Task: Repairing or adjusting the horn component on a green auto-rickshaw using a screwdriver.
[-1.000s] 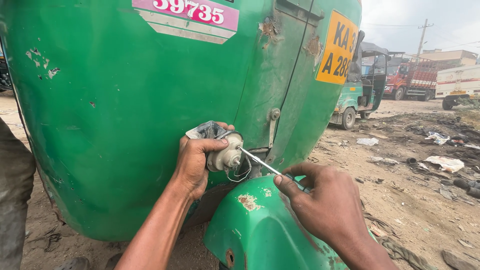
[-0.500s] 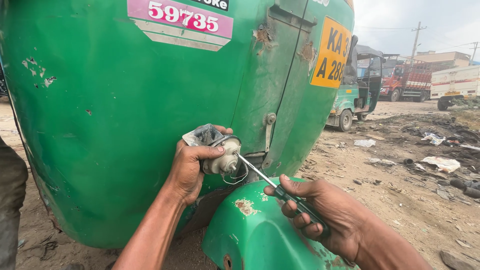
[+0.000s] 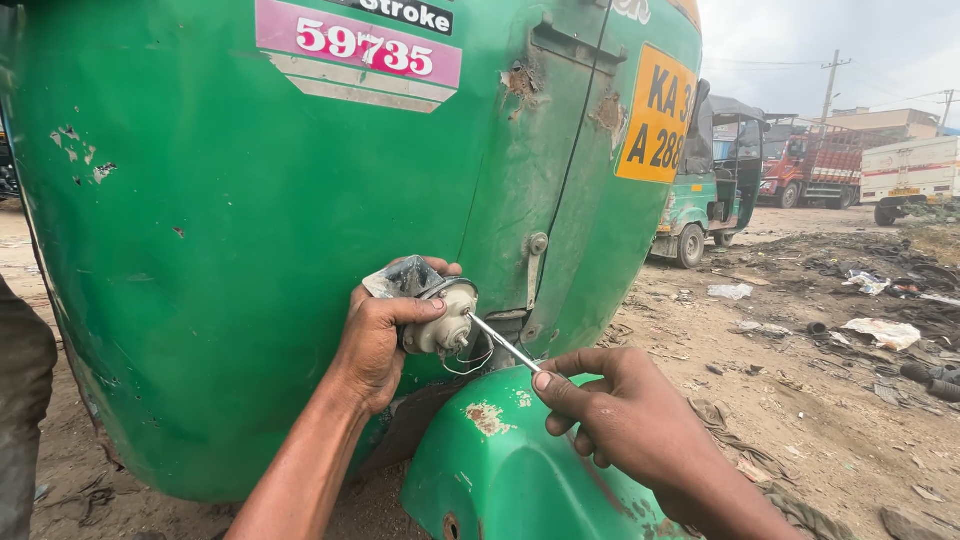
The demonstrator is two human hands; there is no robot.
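Note:
My left hand (image 3: 375, 335) grips a small round grey lamp housing (image 3: 445, 322) with a clear lens piece, held against the rear of a green three-wheeler body (image 3: 230, 250). Thin wires hang from the housing. My right hand (image 3: 620, 415) holds a slim metal screwdriver (image 3: 503, 343); its tip touches the housing's right side. Just below my right hand lies the green wheel fender (image 3: 500, 470), its paint chipped.
A yellow number plate (image 3: 655, 115) and a pink-and-white sticker (image 3: 360, 45) sit on the body. Another green three-wheeler (image 3: 715, 180), a red truck (image 3: 810, 165) and a white truck (image 3: 910, 175) stand behind. Litter and tyres lie on the dirt ground (image 3: 840, 380). Someone's dark trouser leg (image 3: 22, 420) is at left.
My right hand has slid along the screwdriver toward the housing and closed more tightly on it. The view has shifted slightly; my left hand keeps its hold.

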